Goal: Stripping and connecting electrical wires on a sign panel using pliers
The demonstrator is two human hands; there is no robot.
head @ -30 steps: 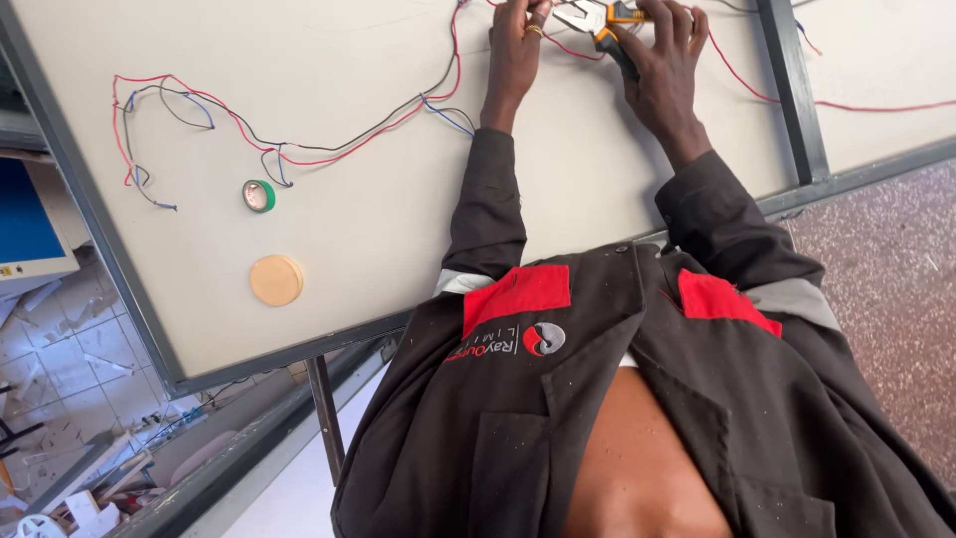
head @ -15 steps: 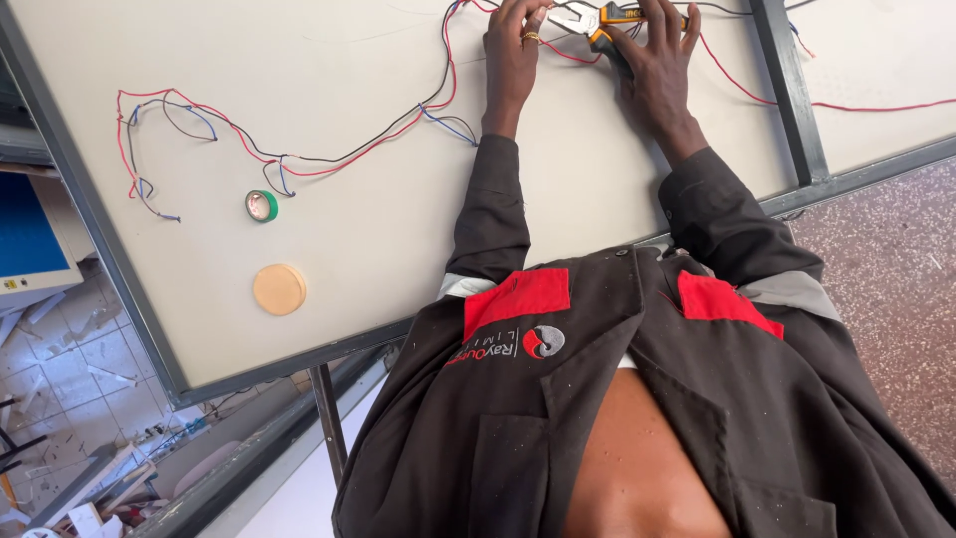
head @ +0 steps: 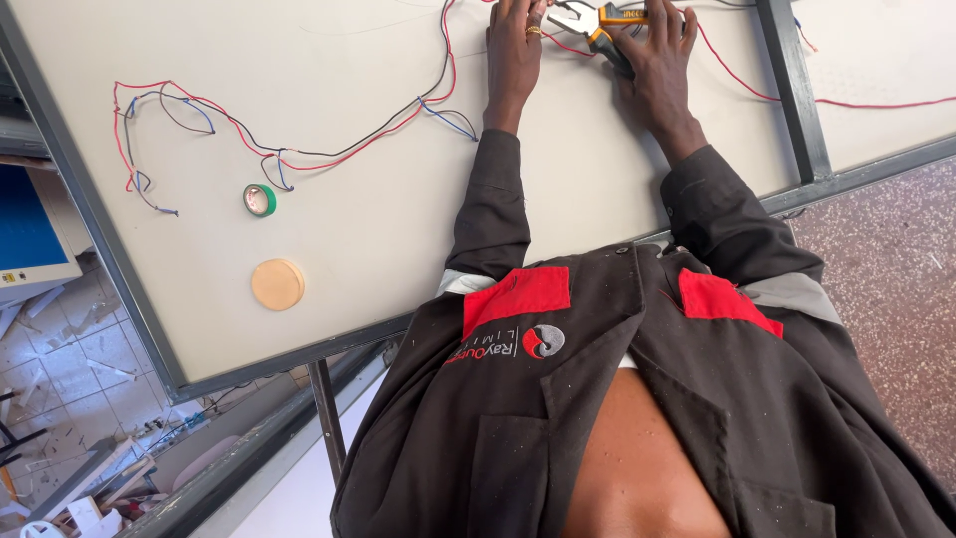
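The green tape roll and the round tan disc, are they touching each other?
Apart. The head view shows the green tape roll lying above the round tan disc, with a plain strip of bare table between them.

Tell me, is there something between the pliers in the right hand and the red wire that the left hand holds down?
Nothing visible does. The pliers in the right hand sit beside the left hand, with their tips at the red wire on the bare white board.
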